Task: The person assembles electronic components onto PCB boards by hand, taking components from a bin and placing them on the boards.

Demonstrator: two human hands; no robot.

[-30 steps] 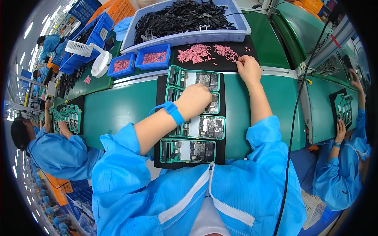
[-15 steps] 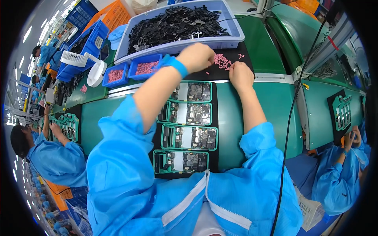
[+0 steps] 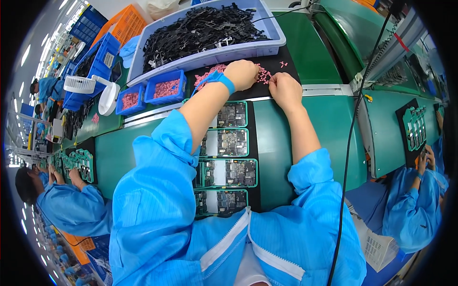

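Over a black mat, my left hand reaches among loose small pink parts; its fingers are bent together, and their tips are mostly hidden. A blue wrist strap is round that wrist. My right hand rests at the right edge of the same pink parts, thumb and finger pinched. Whatever either pinch holds is too small to make out. Nearer me, several circuit boards in green frames lie in a column on a black strip, partly covered by my left forearm and sleeve.
Behind the mat stands a large pale-blue bin of black plastic parts. Two small blue trays of pink parts sit left, near a white fan. A black cable hangs at right. Co-workers sit at both sides.
My left hand has come down closer to the mat and the pink pile. The right hand has shifted slightly left. The whole view has tilted a little, baring more pink parts behind the left wrist.
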